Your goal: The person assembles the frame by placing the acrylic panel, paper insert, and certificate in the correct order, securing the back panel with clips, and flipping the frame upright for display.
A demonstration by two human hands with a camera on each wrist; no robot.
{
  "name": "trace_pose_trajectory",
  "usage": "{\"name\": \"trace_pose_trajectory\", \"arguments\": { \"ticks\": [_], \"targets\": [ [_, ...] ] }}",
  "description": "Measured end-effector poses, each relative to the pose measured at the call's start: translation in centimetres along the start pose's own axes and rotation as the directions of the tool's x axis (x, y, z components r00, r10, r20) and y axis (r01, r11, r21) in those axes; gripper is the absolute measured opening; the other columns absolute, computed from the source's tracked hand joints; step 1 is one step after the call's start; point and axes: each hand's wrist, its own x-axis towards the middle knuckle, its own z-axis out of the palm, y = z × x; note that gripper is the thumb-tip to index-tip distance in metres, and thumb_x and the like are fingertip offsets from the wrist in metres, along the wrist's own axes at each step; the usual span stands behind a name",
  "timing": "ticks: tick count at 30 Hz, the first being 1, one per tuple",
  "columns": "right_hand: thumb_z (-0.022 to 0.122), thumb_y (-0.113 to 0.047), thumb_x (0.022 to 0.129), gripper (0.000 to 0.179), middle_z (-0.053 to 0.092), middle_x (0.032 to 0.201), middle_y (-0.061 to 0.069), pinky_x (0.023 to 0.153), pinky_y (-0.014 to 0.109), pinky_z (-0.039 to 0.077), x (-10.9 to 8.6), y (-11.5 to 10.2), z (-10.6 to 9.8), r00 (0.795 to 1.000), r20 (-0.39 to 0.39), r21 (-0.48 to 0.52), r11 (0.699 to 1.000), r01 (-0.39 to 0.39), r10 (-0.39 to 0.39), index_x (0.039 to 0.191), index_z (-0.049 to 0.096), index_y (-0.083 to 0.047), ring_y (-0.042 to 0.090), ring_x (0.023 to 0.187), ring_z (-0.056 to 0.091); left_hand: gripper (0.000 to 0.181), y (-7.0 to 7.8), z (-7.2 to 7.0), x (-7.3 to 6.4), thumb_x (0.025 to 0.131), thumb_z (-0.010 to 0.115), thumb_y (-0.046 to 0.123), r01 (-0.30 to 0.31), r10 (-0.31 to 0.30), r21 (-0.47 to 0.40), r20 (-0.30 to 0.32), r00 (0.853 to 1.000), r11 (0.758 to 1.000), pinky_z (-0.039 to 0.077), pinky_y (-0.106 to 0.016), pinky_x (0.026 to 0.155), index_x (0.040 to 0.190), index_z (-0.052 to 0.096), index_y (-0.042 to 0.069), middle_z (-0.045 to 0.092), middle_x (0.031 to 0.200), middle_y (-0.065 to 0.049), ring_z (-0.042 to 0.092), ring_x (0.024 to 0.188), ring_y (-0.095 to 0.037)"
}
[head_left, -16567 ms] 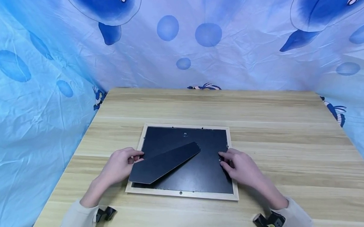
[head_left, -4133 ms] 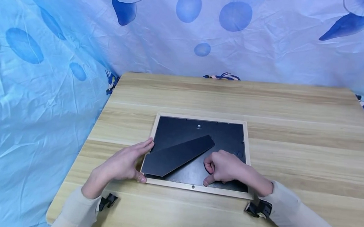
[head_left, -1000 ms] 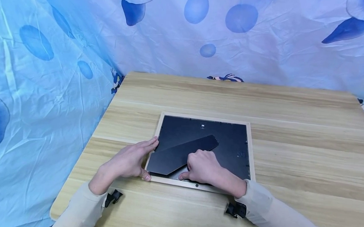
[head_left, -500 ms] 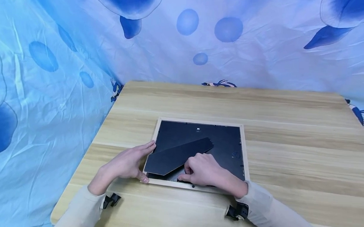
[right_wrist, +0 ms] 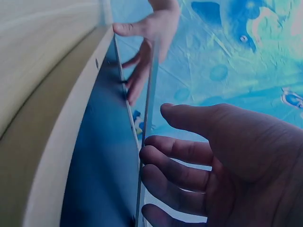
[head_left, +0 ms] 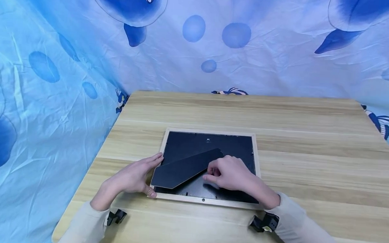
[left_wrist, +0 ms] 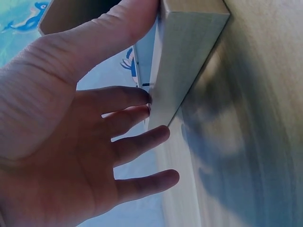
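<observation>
A photo frame (head_left: 211, 201) with a pale wooden border lies face down on the table. Its black backing board (head_left: 190, 141) faces up, with a black easel leg (head_left: 183, 169) slanting across it. My left hand (head_left: 131, 176) braces the frame's left end: the thumb lies at the near left corner and the fingertips are at the left side, spread apart in the left wrist view. Over the board, beside the leg's right edge, hovers my right hand (head_left: 234, 174), loosely bent and holding nothing. In the right wrist view, its fingers (right_wrist: 175, 168) overlap the leg's edge.
Small dark metal tabs (head_left: 187, 194) stand along the frame's near inner edge. The wooden table (head_left: 302, 154) extends around the frame, and a blue sea-pattern cloth (head_left: 264, 66) hangs behind and at the sides. Each wrist wears a small black camera (head_left: 263, 222).
Half a second ago my right hand was at the near inner edge of the frame; it has since lifted away and moved right. My left hand keeps its place at the left end.
</observation>
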Motion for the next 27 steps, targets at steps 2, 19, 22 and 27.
{"name": "trace_pose_trajectory", "arguments": {
  "ticks": [2, 19, 22, 27],
  "targets": [
    [0.069, -0.039, 0.087, 0.018, 0.047, 0.052, -0.018, 0.039, 0.02, 0.031, -0.2, 0.5, -0.2, 1.0, -0.017, 0.009, 1.0, -0.008, 0.009, 0.076, 0.068, -0.026, -0.001, 0.045, 0.042, 0.118, 0.1, 0.0, 0.0, 0.058, 0.089, 0.045, 0.005, -0.005, -0.002, 0.007, 1.0, 1.0, 0.032, -0.051, 0.109, 0.15, 0.029, 0.004, 0.02, 0.159, -0.011, 0.029, 0.14, -0.035],
    [0.046, -0.041, 0.101, 0.038, 0.045, 0.05, -0.01, 0.044, 0.027, 0.031, 4.4, 0.9, -1.2, 0.996, 0.088, -0.057, 0.998, 0.02, -0.015, 0.131, 0.06, -0.023, 0.008, 0.047, 0.046, 0.116, -0.3, 0.2, -0.3, 0.06, 0.09, 0.041, 0.006, -0.007, -0.068, -0.008, 1.0, 0.998, 0.033, -0.052, 0.108, 0.151, 0.029, 0.005, 0.019, 0.159, -0.01, 0.029, 0.14, -0.035],
    [0.04, -0.045, 0.102, 0.043, 0.058, 0.062, -0.007, 0.054, 0.028, 0.043, 5.7, 0.6, -0.6, 0.991, 0.136, -0.096, 0.995, 0.005, 0.008, 0.131, 0.06, -0.022, 0.009, 0.061, 0.058, 0.115, -0.3, 0.2, -0.3, 0.06, 0.09, 0.041, 0.006, -0.007, -0.076, -0.006, 1.0, 0.997, 0.033, -0.051, 0.108, 0.151, 0.028, 0.006, 0.019, 0.159, -0.01, 0.029, 0.14, -0.035],
    [0.037, -0.048, 0.102, 0.049, 0.068, 0.083, -0.004, 0.07, 0.032, 0.051, 6.9, 0.0, 0.2, 0.99, 0.138, -0.132, 0.991, -0.018, 0.037, 0.125, 0.065, -0.015, 0.011, 0.082, 0.065, 0.115, -0.4, 0.4, -0.2, 0.06, 0.089, 0.042, 0.01, -0.011, -0.094, -0.008, 1.0, 0.996, 0.032, -0.051, 0.109, 0.151, 0.029, 0.008, 0.019, 0.159, -0.008, 0.028, 0.141, -0.033]
  ]
}}
